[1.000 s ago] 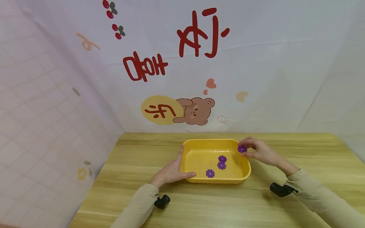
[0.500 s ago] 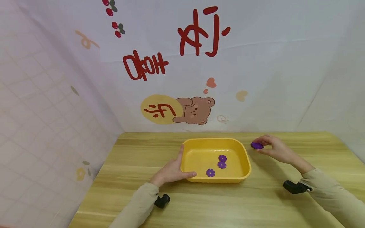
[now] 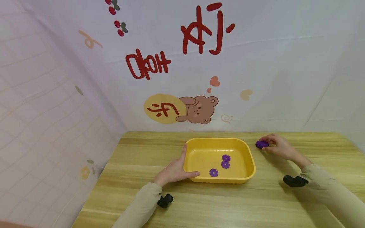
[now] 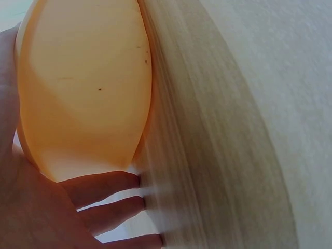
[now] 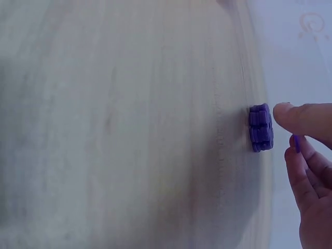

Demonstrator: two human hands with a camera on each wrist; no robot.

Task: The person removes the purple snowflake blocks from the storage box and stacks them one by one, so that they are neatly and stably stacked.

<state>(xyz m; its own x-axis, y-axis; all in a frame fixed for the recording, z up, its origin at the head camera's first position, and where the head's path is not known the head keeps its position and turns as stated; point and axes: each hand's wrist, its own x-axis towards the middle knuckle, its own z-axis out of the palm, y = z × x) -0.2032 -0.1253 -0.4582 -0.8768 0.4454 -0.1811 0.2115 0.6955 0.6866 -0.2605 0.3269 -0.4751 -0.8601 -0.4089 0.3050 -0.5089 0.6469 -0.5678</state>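
A shallow yellow plastic tray (image 3: 219, 180) stands on the table with three purple notched discs (image 3: 214, 173) lying in it. My left hand (image 3: 174, 171) rests against its left end, thumb lying over the near rim and fingers stretched along the outer wall. In the left wrist view those fingers (image 4: 101, 187) are spread and fairly straight. Right of the tray, my right hand (image 3: 280, 148) is at a small stack of purple discs (image 5: 261, 127). Between its thumb and fingers, the right wrist view shows the thin edge of another purple disc (image 5: 296, 143), largely hidden.
The wood-grain table (image 3: 216, 205) ends at a white printed wall sheet (image 3: 285, 79) behind the tray and stack. A second sheet (image 3: 51, 126) rises on the left. Each sleeve carries a black wrist mount (image 3: 295, 181).
My right hand has carried a purple disc from the tray's right rim rightward to the stack. The left hand stays at the tray, and the discs inside have not moved.
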